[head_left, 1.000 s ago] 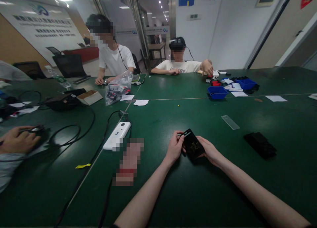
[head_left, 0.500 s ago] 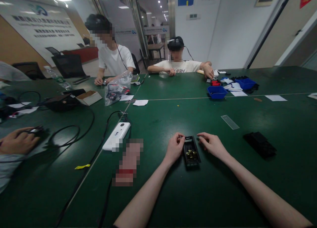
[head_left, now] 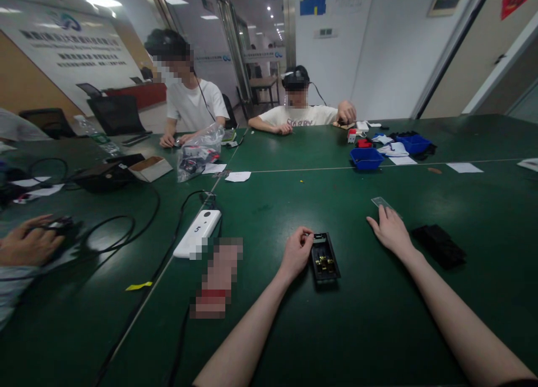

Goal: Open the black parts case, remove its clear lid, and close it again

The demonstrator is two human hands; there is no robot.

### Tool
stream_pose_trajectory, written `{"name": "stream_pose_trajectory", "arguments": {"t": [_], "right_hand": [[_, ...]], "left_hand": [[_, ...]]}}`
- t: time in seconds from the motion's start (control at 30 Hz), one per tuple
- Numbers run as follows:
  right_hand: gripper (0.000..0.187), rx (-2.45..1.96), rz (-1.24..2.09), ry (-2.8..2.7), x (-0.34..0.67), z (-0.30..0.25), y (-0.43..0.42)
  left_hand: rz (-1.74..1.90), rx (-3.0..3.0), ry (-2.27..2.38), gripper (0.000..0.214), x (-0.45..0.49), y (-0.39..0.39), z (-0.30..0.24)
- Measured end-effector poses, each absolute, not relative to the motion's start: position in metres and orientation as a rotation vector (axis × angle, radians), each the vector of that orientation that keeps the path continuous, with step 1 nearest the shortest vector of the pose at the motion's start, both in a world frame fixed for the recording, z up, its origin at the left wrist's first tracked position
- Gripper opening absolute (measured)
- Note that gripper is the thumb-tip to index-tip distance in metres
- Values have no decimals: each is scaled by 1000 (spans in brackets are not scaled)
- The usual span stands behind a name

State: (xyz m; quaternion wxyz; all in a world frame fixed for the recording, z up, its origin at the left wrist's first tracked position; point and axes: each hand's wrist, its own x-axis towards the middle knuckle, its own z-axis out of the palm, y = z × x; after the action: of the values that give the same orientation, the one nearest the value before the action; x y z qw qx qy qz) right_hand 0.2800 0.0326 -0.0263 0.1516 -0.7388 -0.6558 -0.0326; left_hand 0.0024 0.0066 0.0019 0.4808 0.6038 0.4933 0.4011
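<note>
A small black open case (head_left: 324, 258) with brass-coloured parts inside lies flat on the green table (head_left: 294, 331). My left hand (head_left: 296, 251) rests against its left edge, fingers curled and pinching its top left corner. My right hand (head_left: 390, 231) is stretched out to the right, fingers flat on a clear plastic strip (head_left: 380, 201). A flat black piece (head_left: 438, 245) lies just right of that hand.
A white power strip (head_left: 197, 233) with black cables lies to the left. Blue bins (head_left: 366, 157), papers and a plastic bag (head_left: 197, 152) sit farther back. Two people sit across the table; another person's hand (head_left: 26, 244) rests at the left edge.
The black case was held up in both hands, then laid flat on the table. My right hand let go and moved right to the clear strip. The left hand stayed at the case.
</note>
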Motion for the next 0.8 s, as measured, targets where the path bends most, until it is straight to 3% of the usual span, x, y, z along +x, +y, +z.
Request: {"name": "stream_pose_trajectory", "arguments": {"t": [0.17, 0.57, 0.8], "right_hand": [[63, -2076, -69, -1983, 267, -18, 27], [27, -1830, -21, -2214, 206, 4, 2], [34, -1794, -63, -2380, 195, 17, -2]], "left_hand": [[981, 1455, 1195, 18, 2, 7, 0], [977, 1450, 1198, 19, 2, 7, 0], [977, 1436, 1216, 19, 3, 6, 2]]}}
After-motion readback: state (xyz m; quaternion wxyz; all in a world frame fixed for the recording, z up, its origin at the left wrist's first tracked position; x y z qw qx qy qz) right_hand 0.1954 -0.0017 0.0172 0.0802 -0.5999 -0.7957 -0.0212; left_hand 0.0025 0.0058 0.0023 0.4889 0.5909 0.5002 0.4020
